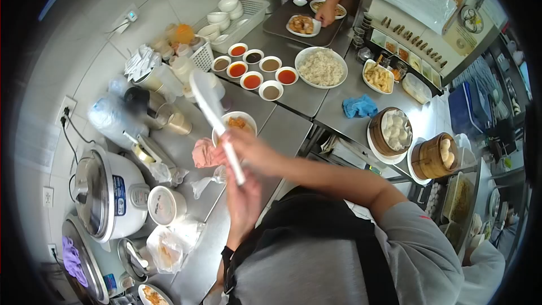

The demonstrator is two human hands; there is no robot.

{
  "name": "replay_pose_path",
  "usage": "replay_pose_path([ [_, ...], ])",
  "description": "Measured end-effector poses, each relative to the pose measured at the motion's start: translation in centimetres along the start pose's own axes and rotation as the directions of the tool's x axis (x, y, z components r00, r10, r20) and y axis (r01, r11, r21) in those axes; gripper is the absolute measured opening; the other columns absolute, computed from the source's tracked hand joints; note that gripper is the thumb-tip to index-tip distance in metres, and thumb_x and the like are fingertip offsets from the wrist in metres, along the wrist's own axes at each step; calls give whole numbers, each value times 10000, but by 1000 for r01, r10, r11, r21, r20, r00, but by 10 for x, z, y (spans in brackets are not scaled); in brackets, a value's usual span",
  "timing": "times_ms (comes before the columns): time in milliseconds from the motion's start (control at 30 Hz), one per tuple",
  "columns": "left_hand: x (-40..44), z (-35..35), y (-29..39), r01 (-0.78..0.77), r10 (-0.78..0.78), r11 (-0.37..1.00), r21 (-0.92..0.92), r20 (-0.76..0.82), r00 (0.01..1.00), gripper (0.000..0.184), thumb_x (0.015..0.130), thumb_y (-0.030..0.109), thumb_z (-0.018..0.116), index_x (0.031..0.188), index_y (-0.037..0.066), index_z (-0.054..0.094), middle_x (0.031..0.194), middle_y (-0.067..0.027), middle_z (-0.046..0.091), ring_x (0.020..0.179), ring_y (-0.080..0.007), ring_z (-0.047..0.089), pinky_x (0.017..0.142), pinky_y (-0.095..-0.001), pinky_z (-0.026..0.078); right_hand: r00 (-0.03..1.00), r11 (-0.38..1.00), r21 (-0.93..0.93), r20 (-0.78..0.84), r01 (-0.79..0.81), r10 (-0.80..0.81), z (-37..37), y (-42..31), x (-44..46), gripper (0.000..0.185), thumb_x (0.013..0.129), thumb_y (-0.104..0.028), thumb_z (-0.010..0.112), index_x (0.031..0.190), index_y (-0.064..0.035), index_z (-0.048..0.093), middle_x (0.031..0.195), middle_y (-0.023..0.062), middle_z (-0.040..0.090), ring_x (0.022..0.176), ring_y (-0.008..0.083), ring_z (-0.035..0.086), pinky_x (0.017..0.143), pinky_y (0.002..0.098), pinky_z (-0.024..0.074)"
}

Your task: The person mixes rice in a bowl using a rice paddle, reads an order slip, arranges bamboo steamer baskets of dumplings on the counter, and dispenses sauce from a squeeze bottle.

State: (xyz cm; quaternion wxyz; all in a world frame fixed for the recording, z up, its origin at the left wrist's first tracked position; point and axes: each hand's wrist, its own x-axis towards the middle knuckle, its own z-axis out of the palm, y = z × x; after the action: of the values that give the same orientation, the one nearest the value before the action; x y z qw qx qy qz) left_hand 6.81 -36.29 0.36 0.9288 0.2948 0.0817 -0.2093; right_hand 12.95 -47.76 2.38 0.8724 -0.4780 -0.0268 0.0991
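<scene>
A white rice paddle [210, 107] slants across the view, its blade towards the upper left. My right hand [248, 148], blurred by motion, is closed around its handle. My left hand [243, 206] is just below, at the handle's lower end. Its fingers are smeared, so I cannot tell whether they grip the handle. Beyond my right hand stands a white bowl [253, 126] with orange-brown food [240, 122], partly hidden by the hand and paddle. A crumpled pink cloth [204, 153] lies beside the bowl.
Several sauce bowls [251, 81] and a large bowl of rice [322, 68] stand ahead. A rice cooker [116, 192] is at left, bamboo steamers [390, 131] at right. Across the counter, another person's hand [326, 13] touches a plate of food on a tray [276, 29].
</scene>
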Motion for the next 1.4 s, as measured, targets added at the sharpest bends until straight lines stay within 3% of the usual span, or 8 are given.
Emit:
replay_pose_path([
  [133,62,54,-52,23,-103,885,465,147,984,397,979,346,417,1298,111,446,1050,-49,573,921,-141,547,802,-283,444,961,932,-362,-264,-21,-81,-165,-91,11,338,908,-264,548,1181,-76,480,847,68,608,604,156,625,520,277,534],
  [200,111,61,-70,-85,-94,736,672,225,970,380,978,337,417,1260,96,503,1041,-61,589,946,-150,556,835,-295,442,892,199,-967,-227,-159,-390,-223,-164,2,402,892,-220,516,1281,-120,505,918,117,645,797,255,647,729,353,530],
  [267,171,82,-83,-195,-95,556,808,295,951,362,977,318,421,1187,69,579,989,-65,607,946,-144,559,842,-295,439,881,-275,-933,-83,-233,-465,-297,-210,3,398,858,-168,508,1251,-210,545,1026,124,626,903,287,621,805,376,507],
  [433,353,117,-126,-620,178,-146,771,637,750,314,955,229,434,1092,22,626,920,-214,601,890,-367,575,814,-408,447,991,-644,-759,-10,-92,-130,-378,-274,21,483,790,-77,531,1188,-344,583,998,57,582,957,246,594,779,363,512],
  [700,466,148,-176,-392,-211,-657,644,342,916,250,907,270,511,1009,126,687,861,-215,639,817,-383,607,755,-451,488,984,-657,-733,136,176,111,-448,-281,62,522,820,-67,495,1260,-346,525,886,70,556,876,235,590,739,343,512],
  [900,456,136,-178,-464,-113,-470,751,471,875,244,897,291,514,970,146,696,850,-190,648,818,-378,618,746,-456,494,974,-384,-895,-212,-227,-81,-439,-227,-36,508,824,-56,482,1267,-300,526,882,95,603,795,259,631,677,379,528],
  [1067,444,128,-183,-490,-179,-381,784,458,871,297,925,283,495,1047,76,669,634,-196,622,452,-268,600,551,-359,518,864,-212,-847,-434,-488,-256,-373,-237,-58,566,826,-85,508,1356,-266,423,813,133,608,750,286,636,658,403,523],
  [1400,437,142,-174,-364,-281,-268,892,289,915,269,920,235,455,1001,118,683,634,-126,642,471,-234,621,605,-342,535,845,-345,-771,-495,-535,-204,-315,-226,-48,543,804,-24,473,1307,-229,487,754,138,636,719,296,649,614,397,525],
])
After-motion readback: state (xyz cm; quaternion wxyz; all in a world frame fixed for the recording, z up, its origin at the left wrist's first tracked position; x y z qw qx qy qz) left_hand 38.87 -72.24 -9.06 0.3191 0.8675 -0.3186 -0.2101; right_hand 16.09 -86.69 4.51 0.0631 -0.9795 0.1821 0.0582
